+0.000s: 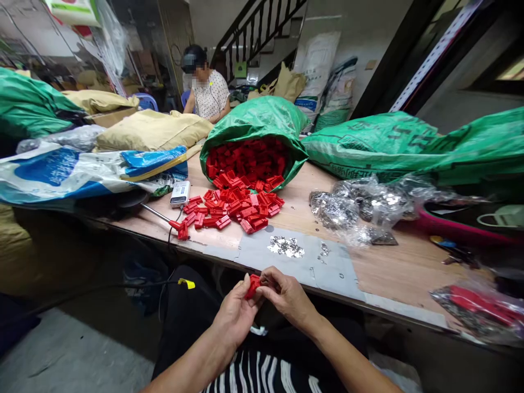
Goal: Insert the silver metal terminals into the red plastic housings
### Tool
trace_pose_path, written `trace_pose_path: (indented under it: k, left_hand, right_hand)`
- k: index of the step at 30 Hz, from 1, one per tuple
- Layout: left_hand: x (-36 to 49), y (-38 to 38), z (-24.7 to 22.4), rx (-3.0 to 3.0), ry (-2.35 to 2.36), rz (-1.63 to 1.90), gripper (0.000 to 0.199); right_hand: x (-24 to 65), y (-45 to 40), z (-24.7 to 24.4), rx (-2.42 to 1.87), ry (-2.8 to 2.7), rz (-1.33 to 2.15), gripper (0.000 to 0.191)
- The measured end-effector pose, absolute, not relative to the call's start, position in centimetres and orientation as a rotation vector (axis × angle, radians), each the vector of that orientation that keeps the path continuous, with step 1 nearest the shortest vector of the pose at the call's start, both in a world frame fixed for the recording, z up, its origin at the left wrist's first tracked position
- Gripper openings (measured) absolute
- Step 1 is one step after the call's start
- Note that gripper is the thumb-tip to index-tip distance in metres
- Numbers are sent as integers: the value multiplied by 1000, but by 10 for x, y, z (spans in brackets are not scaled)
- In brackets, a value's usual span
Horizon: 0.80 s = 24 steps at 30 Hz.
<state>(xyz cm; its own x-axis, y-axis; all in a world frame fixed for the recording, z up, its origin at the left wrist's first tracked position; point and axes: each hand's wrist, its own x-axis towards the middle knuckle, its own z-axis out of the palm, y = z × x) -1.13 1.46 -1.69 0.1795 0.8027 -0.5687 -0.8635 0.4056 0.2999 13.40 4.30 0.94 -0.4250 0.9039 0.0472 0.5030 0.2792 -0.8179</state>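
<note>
My left hand holds a small red plastic part between thumb and fingers, just off the table's front edge. Against the part's right side, my right hand is closed in a pinch; what its fingertips grip is too small to make out. Beyond the hands, a grey mat on the table bears a pile of small shiny metal pieces and a few tiny loose ones. Many red parts spill from a green sack lying open toward me.
Clear bags of metal pieces lie right of the mat. At left are a white device, a metal rod with a red end and a blue-white sack. Another person sits across the table.
</note>
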Motion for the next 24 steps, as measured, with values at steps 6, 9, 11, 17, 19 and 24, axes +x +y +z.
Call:
trace_pose_path:
  k: [6, 9, 11, 17, 19, 24]
  left_hand:
    - [-26, 22, -62, -51, 1033, 994, 14]
    - [-33, 30, -85, 11, 1058, 941, 22]
    - [-37, 32, -96, 35, 1060, 936, 41]
    - [-44, 24, -112, 197, 1096, 913, 56]
    - [-45, 22, -106, 251, 1103, 907, 51]
    - [-47, 21, -64, 434, 1008, 939, 44]
  right_hand:
    - [131, 73, 29, -1293, -2197, 749, 19]
    - [122, 97, 32, -1258, -2285, 490, 27]
    - [115, 112, 29, -1277, -2359, 391, 37]
    - [95, 142, 16, -1346, -2461, 318, 47]
    - [91, 146, 15, -1324, -2463, 342, 45]
    - [86, 140, 21, -1101, -2358, 521, 31]
